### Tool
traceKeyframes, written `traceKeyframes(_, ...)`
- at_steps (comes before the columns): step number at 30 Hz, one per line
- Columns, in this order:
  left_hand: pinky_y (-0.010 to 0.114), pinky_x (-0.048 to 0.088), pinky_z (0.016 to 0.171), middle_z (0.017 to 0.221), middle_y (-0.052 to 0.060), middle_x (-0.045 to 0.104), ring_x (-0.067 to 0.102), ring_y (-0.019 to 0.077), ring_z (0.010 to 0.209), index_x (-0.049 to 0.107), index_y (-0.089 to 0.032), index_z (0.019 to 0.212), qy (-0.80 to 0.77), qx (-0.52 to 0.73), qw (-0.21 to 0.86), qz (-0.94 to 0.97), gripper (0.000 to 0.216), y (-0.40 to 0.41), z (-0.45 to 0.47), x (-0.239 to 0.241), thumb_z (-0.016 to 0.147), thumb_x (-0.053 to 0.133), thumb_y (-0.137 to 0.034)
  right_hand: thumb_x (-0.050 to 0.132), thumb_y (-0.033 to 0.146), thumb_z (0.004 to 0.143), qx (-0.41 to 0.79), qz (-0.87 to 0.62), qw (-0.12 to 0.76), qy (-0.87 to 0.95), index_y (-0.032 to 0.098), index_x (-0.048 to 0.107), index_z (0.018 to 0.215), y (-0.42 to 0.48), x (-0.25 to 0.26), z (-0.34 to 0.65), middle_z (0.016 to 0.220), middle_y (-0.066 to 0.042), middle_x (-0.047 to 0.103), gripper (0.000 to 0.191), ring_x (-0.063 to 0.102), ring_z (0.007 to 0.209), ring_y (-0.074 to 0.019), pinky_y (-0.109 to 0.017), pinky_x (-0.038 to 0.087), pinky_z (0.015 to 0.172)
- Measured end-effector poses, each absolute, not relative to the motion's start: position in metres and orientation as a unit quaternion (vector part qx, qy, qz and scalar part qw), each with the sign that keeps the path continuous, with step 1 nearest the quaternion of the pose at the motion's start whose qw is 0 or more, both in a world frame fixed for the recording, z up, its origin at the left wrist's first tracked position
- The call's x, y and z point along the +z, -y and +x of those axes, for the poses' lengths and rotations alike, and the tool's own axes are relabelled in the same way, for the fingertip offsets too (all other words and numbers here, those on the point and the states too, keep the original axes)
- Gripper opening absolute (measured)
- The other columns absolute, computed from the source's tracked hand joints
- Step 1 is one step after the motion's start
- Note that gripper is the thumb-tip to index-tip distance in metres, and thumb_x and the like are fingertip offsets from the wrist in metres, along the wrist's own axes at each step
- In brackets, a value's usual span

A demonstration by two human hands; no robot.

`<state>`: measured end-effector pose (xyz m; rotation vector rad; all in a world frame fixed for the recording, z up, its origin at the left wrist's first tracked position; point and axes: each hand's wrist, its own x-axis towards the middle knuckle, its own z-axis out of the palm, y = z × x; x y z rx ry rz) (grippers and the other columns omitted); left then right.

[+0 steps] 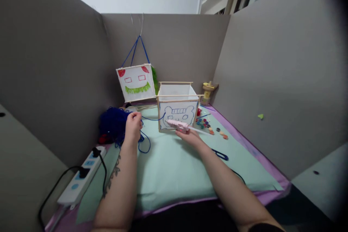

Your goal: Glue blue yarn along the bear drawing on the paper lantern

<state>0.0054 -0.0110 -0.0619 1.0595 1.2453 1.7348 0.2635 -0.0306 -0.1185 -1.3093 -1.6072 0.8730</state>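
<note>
My left hand (133, 125) is closed in a pinch on a blue cord (150, 118) that runs right toward the front of a paper lantern box (178, 104). My right hand (189, 137) grips a pink glue gun (178, 124), with a clear glue stick (200, 130) out of its back end. Its nozzle points left, in front of the box's lower panel; whether it touches the paper I cannot tell. The box has thin wooden edge sticks, an open top and an animal face drawn in blue. Beside my left hand lies a tangled heap of blue yarn (111, 121).
A lantern with a drawn face (137, 83) hangs at the back left. A white power strip (83, 175) with black plugs lies front left. To the right are scissors (220, 155), several small coloured pieces (203, 123) and a yellow object (208, 88). Grey partitions (174, 47) enclose the table.
</note>
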Motion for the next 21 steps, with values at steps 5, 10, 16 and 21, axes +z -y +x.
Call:
traceKeyframes(5, 0.026, 0.039, 0.058, 0.07, 0.004, 0.064, 0.057, 0.0178, 0.067, 0.066, -0.02, 0.077, -0.658, 0.494, 0.104, 0.559, 0.017, 0.014, -0.009, -0.066, 0.067, 0.067, -0.034, 0.066, 0.046, 0.073, 0.33, -0.524, 0.461, 0.636, 0.025, 0.068, 0.111, 0.025, -0.125, 0.253, 0.107, -0.005, 0.071, 0.043, 0.064, 0.102, -0.0279, -0.041, 0.05, 0.091)
traceKeyframes(10, 0.028, 0.037, 0.06, 0.073, 0.007, 0.068, 0.06, 0.0218, 0.069, 0.066, -0.021, 0.076, -0.703, 0.428, 0.024, 0.568, 0.022, 0.018, -0.012, -0.063, 0.083, 0.052, -0.036, 0.066, 0.045, 0.072, 0.299, -0.544, 0.468, 0.629, 0.022, 0.07, 0.106, 0.023, -0.126, 0.248, 0.103, -0.006, 0.072, 0.042, 0.066, 0.097, -0.0269, -0.039, 0.051, 0.089)
traceKeyframes(16, 0.026, 0.034, 0.059, 0.069, 0.004, 0.063, 0.057, 0.0187, 0.065, 0.059, -0.021, 0.081, -0.665, 0.524, 0.005, 0.533, 0.023, 0.017, 0.001, -0.064, 0.09, 0.043, -0.034, 0.064, 0.043, 0.073, 0.286, -0.512, 0.484, 0.65, 0.021, 0.07, 0.101, 0.019, -0.126, 0.244, 0.096, -0.005, 0.072, 0.036, 0.066, 0.086, -0.0241, -0.035, 0.052, 0.081)
traceKeyframes(21, 0.025, 0.032, 0.058, 0.065, 0.002, 0.058, 0.053, 0.0174, 0.062, 0.055, -0.021, 0.079, -0.637, 0.55, -0.002, 0.54, 0.022, 0.02, 0.011, -0.066, 0.091, 0.041, -0.033, 0.063, 0.041, 0.074, 0.264, -0.491, 0.494, 0.667, 0.019, 0.07, 0.095, 0.018, -0.123, 0.242, 0.093, -0.006, 0.072, 0.031, 0.065, 0.085, -0.0235, -0.034, 0.052, 0.078)
